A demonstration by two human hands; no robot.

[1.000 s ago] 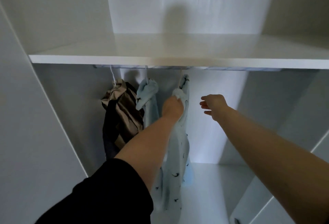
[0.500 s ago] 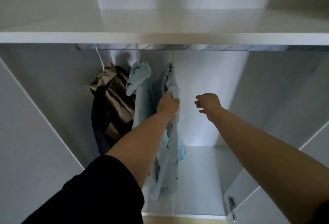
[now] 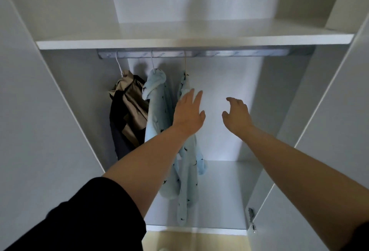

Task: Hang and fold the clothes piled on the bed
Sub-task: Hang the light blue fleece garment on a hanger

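Note:
Inside a white wardrobe, three garments hang on hangers from a metal rail (image 3: 239,53). A tan and black garment (image 3: 127,111) hangs at the left. A light blue fleece piece (image 3: 157,111) hangs in the middle. A second light blue piece with small dark bird prints (image 3: 188,173) hangs to its right. My left hand (image 3: 189,113) is in front of that right piece, fingers straight and spread, holding nothing. My right hand (image 3: 237,115) hovers to the right of it, fingers loosely curved, holding nothing.
A white shelf (image 3: 191,39) runs above the rail. The wardrobe floor (image 3: 219,190) lies below the clothes. Side panels stand at left and right, and a door with a hinge (image 3: 252,218) is at the lower right. The rail's right half carries no hangers.
My left hand has let go of the bird-print garment and opened its fingers. Both hands have drawn back a little from the rail. The garment now hangs free.

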